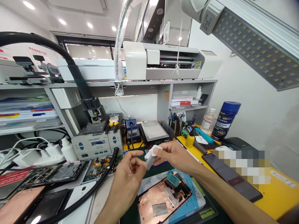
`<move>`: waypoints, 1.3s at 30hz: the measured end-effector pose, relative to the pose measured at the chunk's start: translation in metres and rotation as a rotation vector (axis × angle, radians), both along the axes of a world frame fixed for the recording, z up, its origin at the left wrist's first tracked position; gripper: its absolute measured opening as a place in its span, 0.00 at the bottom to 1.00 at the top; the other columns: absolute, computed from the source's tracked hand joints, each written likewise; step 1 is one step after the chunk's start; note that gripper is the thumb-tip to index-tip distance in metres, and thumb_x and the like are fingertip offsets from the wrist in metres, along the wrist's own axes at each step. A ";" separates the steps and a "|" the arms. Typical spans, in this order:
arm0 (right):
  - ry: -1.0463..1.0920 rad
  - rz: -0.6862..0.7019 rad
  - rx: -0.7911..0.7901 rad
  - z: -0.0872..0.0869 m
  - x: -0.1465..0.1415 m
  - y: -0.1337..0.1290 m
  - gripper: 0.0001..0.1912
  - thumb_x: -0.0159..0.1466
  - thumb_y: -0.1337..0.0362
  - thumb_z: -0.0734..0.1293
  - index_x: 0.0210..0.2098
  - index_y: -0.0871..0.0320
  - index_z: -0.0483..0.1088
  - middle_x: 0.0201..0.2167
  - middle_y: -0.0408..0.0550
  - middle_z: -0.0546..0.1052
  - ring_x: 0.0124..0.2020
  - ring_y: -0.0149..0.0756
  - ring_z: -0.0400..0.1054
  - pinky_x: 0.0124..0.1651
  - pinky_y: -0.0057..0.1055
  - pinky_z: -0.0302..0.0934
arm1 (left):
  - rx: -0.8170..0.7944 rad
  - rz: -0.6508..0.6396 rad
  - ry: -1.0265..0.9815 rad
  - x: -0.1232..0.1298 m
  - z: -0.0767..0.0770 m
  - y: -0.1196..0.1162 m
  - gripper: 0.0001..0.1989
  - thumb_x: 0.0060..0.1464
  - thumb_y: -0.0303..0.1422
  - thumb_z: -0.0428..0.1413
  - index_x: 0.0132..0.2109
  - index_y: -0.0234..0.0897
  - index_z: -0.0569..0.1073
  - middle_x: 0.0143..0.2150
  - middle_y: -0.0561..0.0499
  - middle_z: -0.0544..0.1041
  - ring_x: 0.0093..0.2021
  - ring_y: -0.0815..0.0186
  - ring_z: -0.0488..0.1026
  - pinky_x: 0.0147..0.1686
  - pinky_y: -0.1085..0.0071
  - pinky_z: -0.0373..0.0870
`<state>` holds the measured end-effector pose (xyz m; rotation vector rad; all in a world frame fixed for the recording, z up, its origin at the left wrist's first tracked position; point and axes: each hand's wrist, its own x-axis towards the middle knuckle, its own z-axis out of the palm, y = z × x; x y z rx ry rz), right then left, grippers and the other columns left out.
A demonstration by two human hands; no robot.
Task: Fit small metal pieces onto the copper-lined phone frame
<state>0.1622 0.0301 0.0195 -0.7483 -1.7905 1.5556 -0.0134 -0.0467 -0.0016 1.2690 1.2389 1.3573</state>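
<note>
Between my two hands is a small grey rectangular block (150, 162), tilted, with a crumpled white tissue (156, 150) over its upper end. My right hand (174, 155) pinches the tissue against the block with thumb and fingers. At the lower end, the thumb and fingertips of my left hand (131, 170) close on the block. Below them lies an opened device with a copper-coloured plate (155, 199), a teal part (173, 179) and black components near its top edge. It rests on a blue-and-white packet (195, 199). What kind of block it is, I cannot tell.
A black hose (98, 185) curves across the left side over phone parts. Behind stand a hot-air station (97, 146) and a flat heating plate (155, 130). At right are a large phone (231, 175), a spray can (225, 121) and a yellow bottle (190, 140). A lamp (259, 46) hangs overhead.
</note>
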 end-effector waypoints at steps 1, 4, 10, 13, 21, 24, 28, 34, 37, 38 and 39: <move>-0.008 0.018 0.008 0.001 0.000 -0.002 0.25 0.61 0.45 0.68 0.35 0.64 0.78 0.32 0.52 0.81 0.36 0.40 0.77 0.46 0.41 0.72 | 0.000 -0.009 0.007 0.000 -0.001 0.000 0.18 0.58 0.40 0.58 0.50 0.38 0.63 0.28 0.59 0.71 0.31 0.68 0.64 0.34 0.70 0.60; -0.034 0.060 0.010 0.006 0.001 -0.006 0.24 0.62 0.46 0.68 0.33 0.64 0.78 0.31 0.51 0.80 0.35 0.39 0.77 0.45 0.40 0.72 | 0.010 -0.025 0.045 0.000 -0.003 0.000 0.16 0.59 0.39 0.56 0.51 0.39 0.62 0.29 0.58 0.71 0.31 0.67 0.64 0.33 0.70 0.59; -0.067 0.076 0.012 0.004 0.003 -0.001 0.23 0.60 0.48 0.71 0.36 0.65 0.79 0.30 0.51 0.80 0.34 0.39 0.76 0.43 0.39 0.73 | 0.046 -0.033 0.131 0.000 -0.002 -0.001 0.13 0.61 0.37 0.55 0.50 0.40 0.62 0.29 0.58 0.70 0.31 0.67 0.64 0.33 0.70 0.59; -0.045 0.047 0.024 0.000 0.003 0.002 0.21 0.60 0.50 0.71 0.36 0.65 0.79 0.31 0.51 0.80 0.34 0.39 0.76 0.43 0.39 0.73 | 0.044 -0.042 0.124 0.000 -0.001 -0.001 0.13 0.61 0.36 0.55 0.50 0.40 0.62 0.29 0.59 0.69 0.30 0.67 0.63 0.32 0.70 0.59; -0.114 0.088 0.105 -0.004 0.004 0.000 0.13 0.59 0.58 0.74 0.33 0.64 0.78 0.27 0.46 0.78 0.30 0.33 0.71 0.35 0.28 0.67 | 0.019 -0.044 0.216 0.002 -0.001 -0.003 0.11 0.60 0.34 0.53 0.49 0.41 0.62 0.29 0.58 0.69 0.29 0.67 0.62 0.29 0.71 0.59; -0.166 0.037 0.193 -0.009 0.003 0.000 0.11 0.60 0.59 0.72 0.30 0.63 0.77 0.24 0.43 0.75 0.27 0.30 0.67 0.31 0.25 0.62 | 0.020 -0.026 0.266 0.004 -0.001 -0.004 0.11 0.60 0.35 0.52 0.49 0.42 0.62 0.29 0.58 0.69 0.29 0.67 0.62 0.28 0.71 0.59; -0.168 0.034 0.132 -0.010 0.000 -0.002 0.12 0.61 0.58 0.71 0.31 0.63 0.76 0.29 0.46 0.77 0.32 0.35 0.72 0.37 0.31 0.69 | 0.034 -0.027 0.270 0.005 -0.001 -0.005 0.10 0.61 0.34 0.51 0.49 0.43 0.62 0.30 0.58 0.69 0.30 0.67 0.63 0.29 0.72 0.61; -0.173 0.013 0.005 -0.003 -0.005 -0.006 0.18 0.59 0.52 0.72 0.31 0.64 0.74 0.27 0.48 0.78 0.33 0.41 0.77 0.41 0.39 0.73 | 0.028 -0.039 0.210 0.004 -0.001 -0.004 0.09 0.59 0.33 0.52 0.47 0.41 0.63 0.29 0.58 0.68 0.29 0.68 0.61 0.28 0.72 0.59; -0.169 -0.013 0.005 -0.002 -0.004 -0.005 0.18 0.61 0.51 0.71 0.33 0.63 0.73 0.29 0.49 0.79 0.34 0.41 0.78 0.40 0.39 0.74 | 0.040 -0.041 0.201 0.002 -0.001 -0.002 0.10 0.59 0.34 0.53 0.47 0.40 0.63 0.29 0.59 0.68 0.29 0.68 0.61 0.28 0.72 0.59; -0.168 -0.034 0.014 -0.002 -0.002 -0.003 0.19 0.61 0.51 0.70 0.33 0.63 0.72 0.29 0.50 0.80 0.35 0.41 0.78 0.40 0.38 0.74 | 0.043 -0.041 0.197 0.001 -0.002 -0.001 0.10 0.60 0.35 0.53 0.47 0.40 0.63 0.29 0.59 0.68 0.29 0.68 0.61 0.29 0.72 0.59; -0.165 -0.059 0.023 -0.002 0.000 -0.002 0.19 0.62 0.50 0.69 0.33 0.63 0.72 0.30 0.51 0.80 0.34 0.41 0.78 0.40 0.38 0.74 | 0.047 -0.039 0.189 0.000 -0.002 0.000 0.11 0.60 0.36 0.54 0.47 0.40 0.63 0.29 0.59 0.68 0.29 0.68 0.61 0.29 0.72 0.60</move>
